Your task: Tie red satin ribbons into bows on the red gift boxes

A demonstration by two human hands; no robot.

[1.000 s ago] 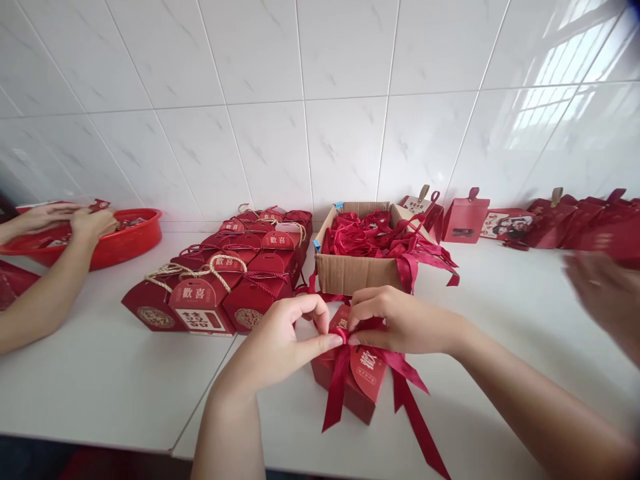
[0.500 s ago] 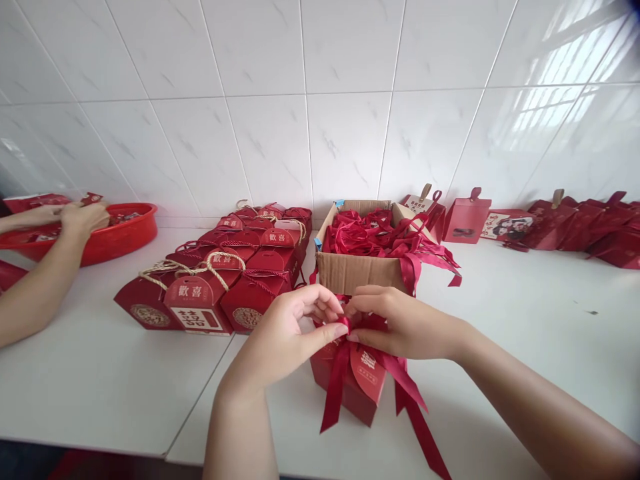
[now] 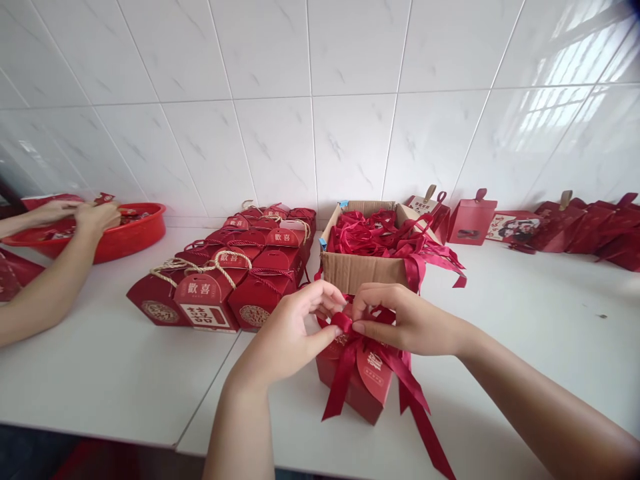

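A small red gift box (image 3: pixel 356 383) with printed characters stands on the white table in front of me. Dark red satin ribbon (image 3: pixel 342 383) is bowed on its top, with long tails hanging down its front and right side. My left hand (image 3: pixel 300 327) pinches a loop of the bow between thumb and fingers. From the right, my right hand (image 3: pixel 400 320) closes thumb and fingers on the ribbon beside the knot. The fingers partly hide the knot and the box's top.
A cardboard box (image 3: pixel 364 270) full of loose red ribbons stands just behind. Rows of red gift boxes (image 3: pixel 207 300) with cord handles sit to the left. Another person's hands (image 3: pixel 97 217) work over a red basin (image 3: pixel 133 243) at far left. Red bags (image 3: pixel 473 220) line the tiled wall.
The bow's loop now shows fuller between my hands, which have parted slightly. The whole view has shifted a little, so things appear farther right.
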